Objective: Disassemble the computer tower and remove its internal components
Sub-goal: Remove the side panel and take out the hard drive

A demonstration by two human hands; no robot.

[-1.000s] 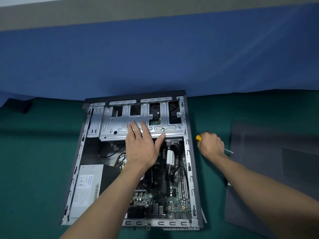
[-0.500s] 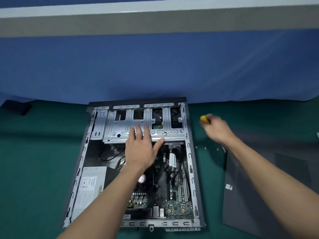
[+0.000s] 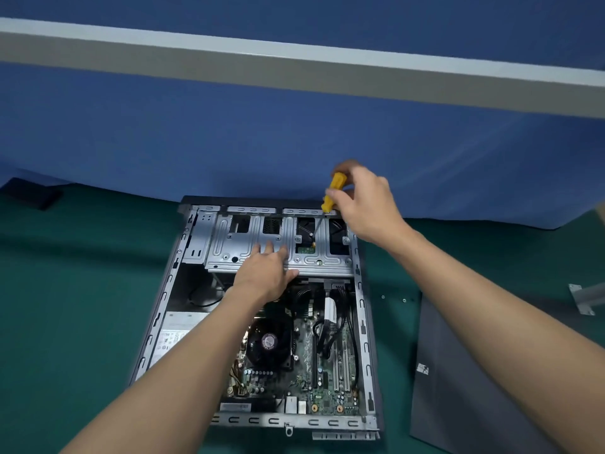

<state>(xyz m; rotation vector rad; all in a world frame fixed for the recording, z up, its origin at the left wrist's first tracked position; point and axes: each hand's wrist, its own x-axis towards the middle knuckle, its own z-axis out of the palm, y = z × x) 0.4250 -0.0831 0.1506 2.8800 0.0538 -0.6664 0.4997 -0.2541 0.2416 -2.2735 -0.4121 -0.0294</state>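
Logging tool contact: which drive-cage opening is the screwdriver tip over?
The third opening from the left, above the green board; the screwdriver shaft crosses only it.

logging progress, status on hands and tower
Left hand flat on drive cage. Right hand grips yellow screwdriver, tip down at the cage. Tower open, side panel off to its right. Nothing blocks tip.

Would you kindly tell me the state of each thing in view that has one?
computer tower: on its side, open.
side panel: off, flat on the mat.
drive cage: mounted in the tower.
screwdriver: tilted, tip down at the drive cage.
left hand: flat, resting on the drive cage.
right hand: grips the screwdriver handle.
screws: loose on the mat.
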